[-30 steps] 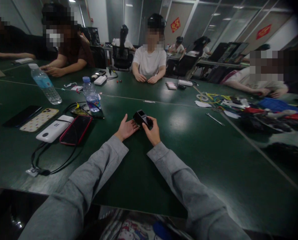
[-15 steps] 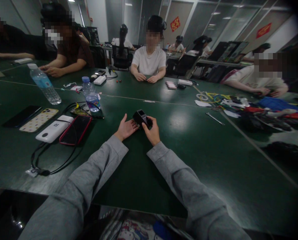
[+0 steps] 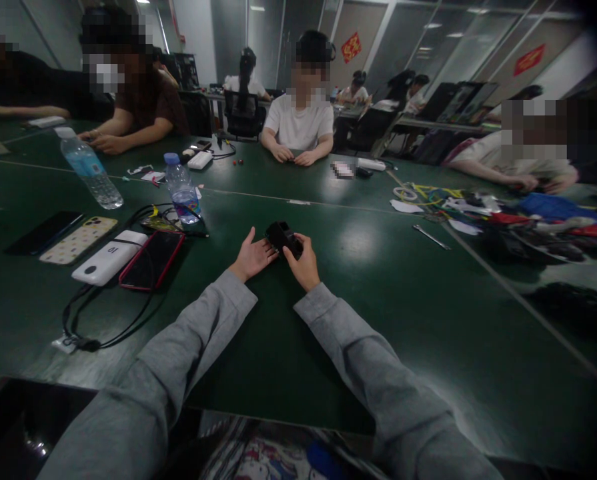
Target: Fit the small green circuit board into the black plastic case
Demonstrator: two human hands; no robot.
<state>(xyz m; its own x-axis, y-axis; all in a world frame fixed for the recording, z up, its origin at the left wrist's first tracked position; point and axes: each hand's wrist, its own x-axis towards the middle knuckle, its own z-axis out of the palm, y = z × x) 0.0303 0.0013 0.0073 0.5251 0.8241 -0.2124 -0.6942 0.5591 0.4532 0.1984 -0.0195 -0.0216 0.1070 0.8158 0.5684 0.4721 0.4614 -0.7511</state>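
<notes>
A small black device (image 3: 281, 235) sits just above the green table (image 3: 388, 300) in front of me. My right hand (image 3: 304, 265) is closed around its near end, fingers curled over it. Palm up and fingers stretched out, my left hand (image 3: 251, 257) lies beside the device, its fingertips touching the underside. Both arms wear grey sleeves.
To my left lie a red-edged phone (image 3: 152, 259), a white power bank (image 3: 110, 257) with a black cable, two more phones and two water bottles (image 3: 182, 188). Cables and tools are piled at the right (image 3: 478, 210). Other people sit round the table.
The black device has turned in my right hand: its lighter face, seen before, now points away. My left hand has stayed palm up beside it.
</notes>
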